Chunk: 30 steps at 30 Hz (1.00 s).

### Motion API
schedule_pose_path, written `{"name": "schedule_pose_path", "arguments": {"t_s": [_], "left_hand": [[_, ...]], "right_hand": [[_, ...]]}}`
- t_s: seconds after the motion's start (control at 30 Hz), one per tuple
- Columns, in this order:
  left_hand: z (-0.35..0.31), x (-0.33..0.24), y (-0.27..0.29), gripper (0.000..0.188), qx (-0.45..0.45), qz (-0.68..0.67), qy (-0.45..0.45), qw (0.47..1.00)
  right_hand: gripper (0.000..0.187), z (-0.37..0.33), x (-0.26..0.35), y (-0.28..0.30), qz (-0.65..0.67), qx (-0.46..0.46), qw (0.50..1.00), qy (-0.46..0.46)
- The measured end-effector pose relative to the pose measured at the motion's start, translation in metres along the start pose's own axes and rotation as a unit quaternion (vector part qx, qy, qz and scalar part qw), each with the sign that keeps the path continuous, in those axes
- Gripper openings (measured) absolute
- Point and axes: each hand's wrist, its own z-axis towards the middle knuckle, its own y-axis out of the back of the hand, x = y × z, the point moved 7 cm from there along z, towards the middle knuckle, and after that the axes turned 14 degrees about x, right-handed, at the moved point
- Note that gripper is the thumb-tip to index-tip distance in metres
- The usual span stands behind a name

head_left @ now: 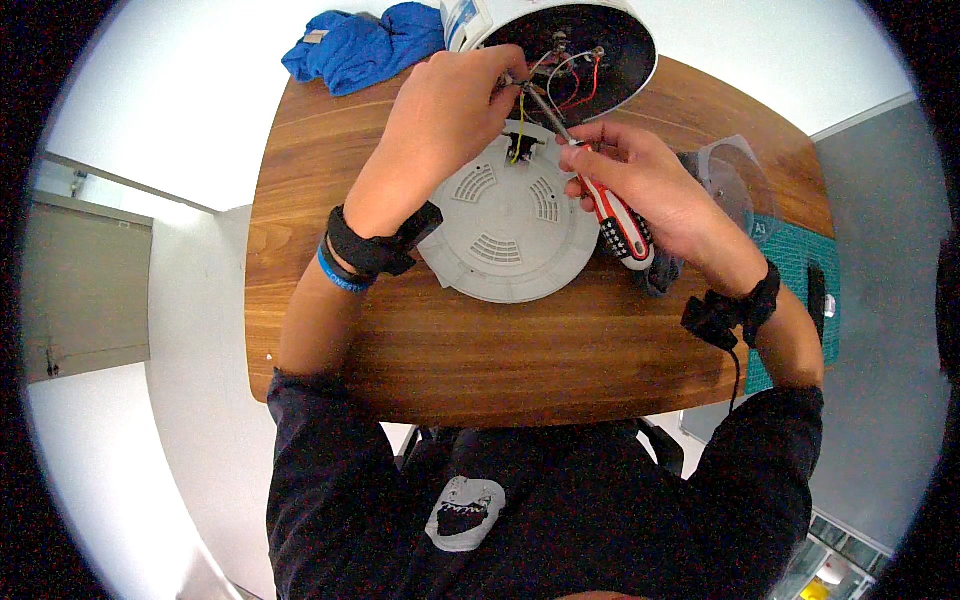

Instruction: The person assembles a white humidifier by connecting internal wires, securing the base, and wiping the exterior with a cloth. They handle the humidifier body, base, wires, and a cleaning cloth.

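My right hand [640, 180] grips a screwdriver [620, 222] by its red, white and black handle. The shaft slants up and left, its tip at the fingertips of my left hand [450, 105]. Those fingers are pinched together by the wires; what they hold is mostly hidden. A white cylindrical appliance [640, 25] lies on its side with its dark underside open, showing red and white wires. A yellow-green wire [519, 140] runs from near my left fingertips down to a black socket [524, 148] on the round grey vented base cover [500, 215], which lies below both hands.
A crumpled blue cloth [370, 45] lies at the table's far left. On the right are a clear plastic lid [738, 185], a dark cloth [660, 272] and a green cutting mat [790, 260] with a black object [816, 300] on it. The wooden table [470, 370] has a curved front edge.
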Motion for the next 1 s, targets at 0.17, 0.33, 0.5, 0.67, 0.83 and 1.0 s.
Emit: {"name": "schedule_pose_path", "arguments": {"t_s": [0.17, 0.33, 0.5, 0.67, 0.83, 1.0], "left_hand": [[0.000, 0.001, 0.000, 0.015, 0.000, 0.008, 0.004, 1.000], [0.000, -0.001, 0.002, 0.016, 0.007, 0.012, 0.011, 1.000], [-0.001, 0.005, -0.002, 0.016, 0.016, -0.038, 0.024, 0.999], [-0.003, 0.001, -0.001, 0.018, 0.033, -0.032, 0.040, 0.998], [-0.004, 0.001, 0.004, 0.020, 0.021, -0.073, 0.031, 0.997], [-0.014, -0.015, 0.016, 0.033, 0.087, -0.073, 0.051, 0.992]], "right_hand": [[0.036, 0.003, 0.003, -0.003, 0.047, 0.005, 0.999, 0.027], [0.035, -0.002, 0.011, -0.005, -0.049, 0.015, 0.998, 0.028], [0.033, -0.009, 0.000, 0.005, -0.297, -0.010, 0.953, 0.065], [0.033, -0.034, -0.009, 0.025, -0.227, -0.062, 0.971, 0.050], [0.026, -0.045, -0.027, 0.068, -0.194, -0.139, 0.963, 0.125], [0.017, -0.062, -0.010, 0.085, -0.154, -0.206, 0.943, 0.213]]}}
